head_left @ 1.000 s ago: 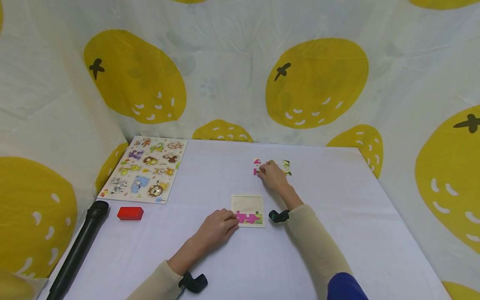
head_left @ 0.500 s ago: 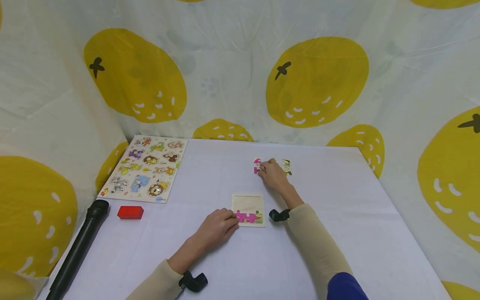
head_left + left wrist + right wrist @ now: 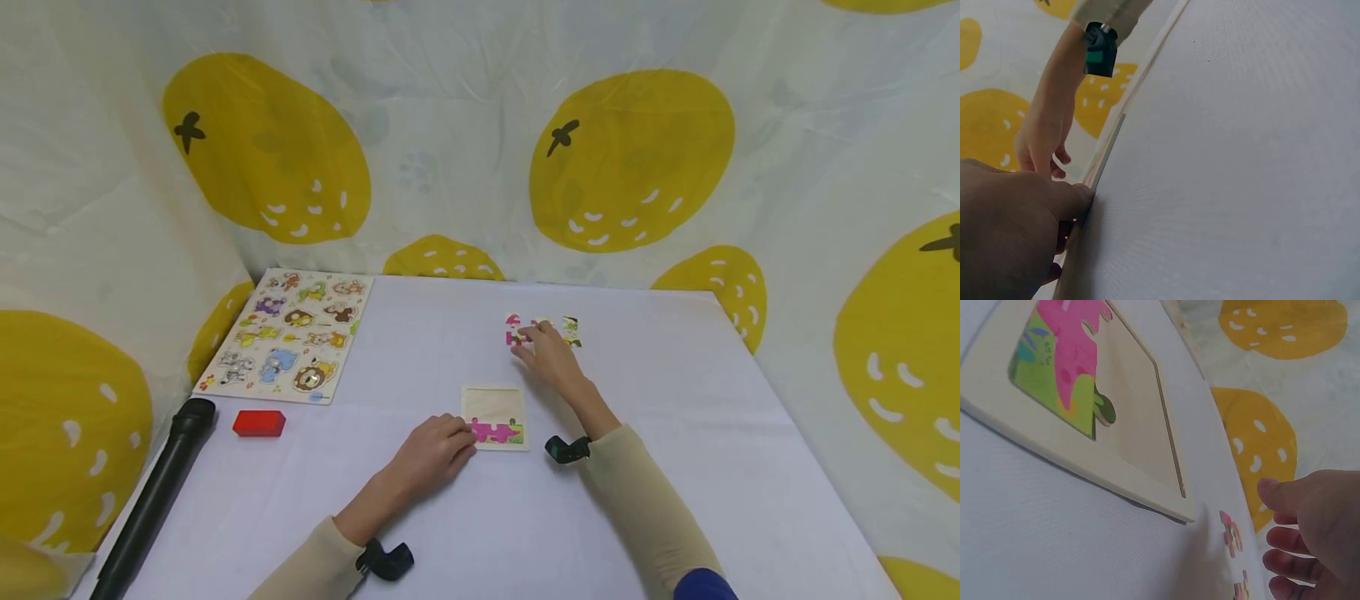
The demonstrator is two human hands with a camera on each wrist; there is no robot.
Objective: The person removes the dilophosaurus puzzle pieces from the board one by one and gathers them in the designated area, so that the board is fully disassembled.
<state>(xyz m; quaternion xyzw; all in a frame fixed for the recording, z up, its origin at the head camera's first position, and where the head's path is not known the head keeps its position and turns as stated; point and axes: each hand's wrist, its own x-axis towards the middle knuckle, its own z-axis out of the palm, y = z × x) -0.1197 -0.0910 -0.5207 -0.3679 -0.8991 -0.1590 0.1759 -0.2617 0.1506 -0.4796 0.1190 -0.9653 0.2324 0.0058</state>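
A small wooden puzzle frame (image 3: 494, 402) lies on the white-covered table, pink and green puzzle pieces (image 3: 495, 432) fitted along its near side. My left hand (image 3: 431, 454) holds the frame's near left corner; in the left wrist view the thumb (image 3: 1082, 195) lies against its edge. Farther back, my right hand (image 3: 551, 358) is over several loose puzzle pieces (image 3: 573, 330) and partly hides them. In the right wrist view its thumb (image 3: 1279, 494) stands apart from loosely bent fingers, with nothing between them. Two loose pieces (image 3: 1230, 534) show beside that hand.
An animal picture board (image 3: 288, 337) lies at the back left. A red block (image 3: 259, 423) sits in front of it, and a long black rod-like object (image 3: 157, 492) runs along the left edge. A curtain printed with yellow fruit (image 3: 633, 158) hangs behind the table.
The right hand has drawn slightly back and its fingers have parted, uncovering more of the loose pieces. The left hand stays at the frame's corner.
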